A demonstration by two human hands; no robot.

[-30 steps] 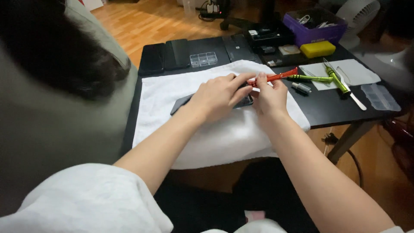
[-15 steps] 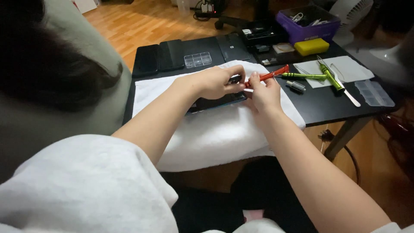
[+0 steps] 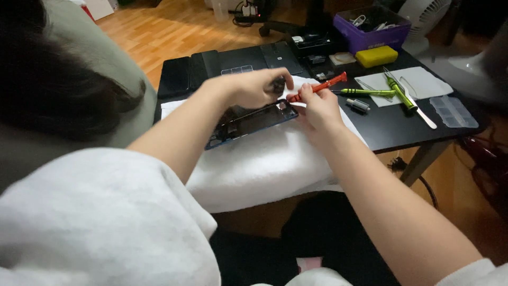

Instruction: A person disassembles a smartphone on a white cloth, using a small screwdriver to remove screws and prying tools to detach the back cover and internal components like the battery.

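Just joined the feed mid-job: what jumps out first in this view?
An opened dark smartphone with a blue frame lies on a white towel at the centre. The right hand holds a red-handled screwdriver just above the phone's top end, and the left hand pinches a small dark part beside it. Green-handled screwdrivers lie on the black table to the right.

A home room doubles as a small electronics repair bench: a black table (image 3: 402, 124) on a wood floor (image 3: 174, 29) carries screwdrivers (image 3: 370, 91), a purple parts bin (image 3: 373, 29) and a clear screw tray (image 3: 452, 110), with a white towel (image 3: 264, 164) as work mat and a fan (image 3: 423, 16) beside.
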